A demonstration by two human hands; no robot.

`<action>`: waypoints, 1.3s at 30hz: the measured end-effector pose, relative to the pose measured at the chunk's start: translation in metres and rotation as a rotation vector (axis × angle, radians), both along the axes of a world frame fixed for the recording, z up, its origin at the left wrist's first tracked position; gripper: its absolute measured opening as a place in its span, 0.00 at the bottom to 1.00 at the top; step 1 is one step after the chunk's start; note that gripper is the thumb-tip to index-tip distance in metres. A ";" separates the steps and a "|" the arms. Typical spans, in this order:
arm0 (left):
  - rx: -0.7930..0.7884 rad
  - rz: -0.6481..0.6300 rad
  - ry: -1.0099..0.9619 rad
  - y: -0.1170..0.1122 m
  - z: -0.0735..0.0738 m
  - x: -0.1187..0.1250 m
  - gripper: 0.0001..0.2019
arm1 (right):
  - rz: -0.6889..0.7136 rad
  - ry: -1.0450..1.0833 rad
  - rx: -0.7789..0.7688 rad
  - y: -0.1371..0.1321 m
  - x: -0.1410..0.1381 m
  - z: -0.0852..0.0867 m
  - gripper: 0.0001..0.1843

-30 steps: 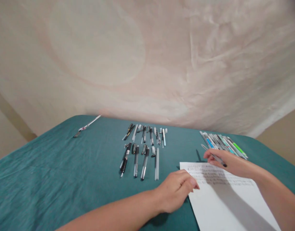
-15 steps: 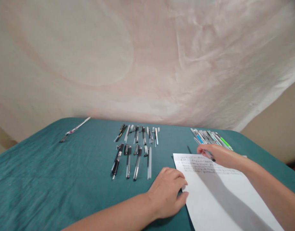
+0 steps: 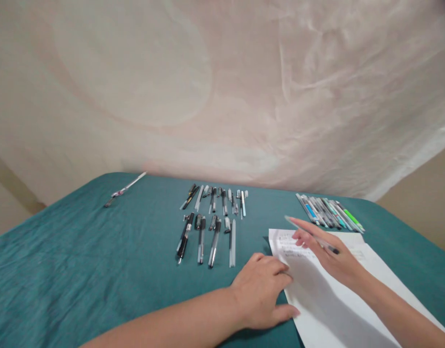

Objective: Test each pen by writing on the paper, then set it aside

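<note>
My right hand [image 3: 333, 258] is closed around a slim pen [image 3: 295, 223], raised over the upper part of a white sheet of paper [image 3: 367, 295]. One pale end of the pen points up and to the left; its dark end shows behind the fingers. Rows of handwriting run along the top of the sheet, partly covered by this hand. At the paper's left edge lies my left hand [image 3: 262, 290], its fingers apart, with thumb and fingertips resting on the sheet.
Two rows of taken-apart pens [image 3: 214, 243] with separate caps lie mid-table. A bundle of pens [image 3: 327, 212], some blue and green, is at the back right. One thin white-and-dark pen-like object [image 3: 125, 189] lies far left. Green cloth [image 3: 81, 270] covers the table; a pale sheet hangs behind.
My right hand has turned and come nearer, off the top edge of the paper, still with the pen. My left thumb has spread farther onto the sheet. The view has shifted slightly left.
</note>
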State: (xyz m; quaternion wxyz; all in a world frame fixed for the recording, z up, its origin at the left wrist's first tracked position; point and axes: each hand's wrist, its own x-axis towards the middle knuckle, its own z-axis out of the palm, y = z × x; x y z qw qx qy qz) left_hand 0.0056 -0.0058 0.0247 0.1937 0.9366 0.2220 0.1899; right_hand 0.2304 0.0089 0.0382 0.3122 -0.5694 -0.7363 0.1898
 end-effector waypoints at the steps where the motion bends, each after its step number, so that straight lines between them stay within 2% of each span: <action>1: 0.001 -0.001 0.000 0.000 0.000 0.000 0.21 | -0.038 0.063 -0.036 -0.009 -0.009 -0.001 0.22; 6: 0.024 0.003 0.003 0.000 -0.001 0.000 0.21 | -0.176 0.215 -0.159 -0.037 -0.034 -0.012 0.18; 10: 0.048 -0.003 0.014 -0.001 -0.001 0.000 0.20 | -0.266 0.382 -0.208 -0.040 -0.033 -0.028 0.16; 14: 0.077 0.002 0.023 -0.001 -0.002 0.000 0.20 | -0.262 0.557 -0.269 -0.039 -0.030 -0.038 0.18; 19: 0.098 0.003 0.038 0.000 -0.004 0.000 0.21 | -0.246 0.386 -0.252 -0.036 -0.033 -0.033 0.12; 22: 0.105 0.004 0.043 0.000 -0.004 0.001 0.21 | -0.218 0.286 -0.216 -0.034 -0.034 -0.031 0.12; 28: 0.112 0.002 0.056 -0.001 -0.003 0.001 0.22 | -0.165 0.334 -0.226 -0.033 -0.034 -0.034 0.10; 33: 0.105 0.003 0.077 -0.001 -0.001 0.000 0.22 | -0.162 0.246 -0.193 -0.032 -0.034 -0.032 0.10; 39: 0.084 0.003 0.094 -0.001 0.004 0.000 0.20 | -0.188 0.117 -0.067 -0.031 -0.032 -0.032 0.13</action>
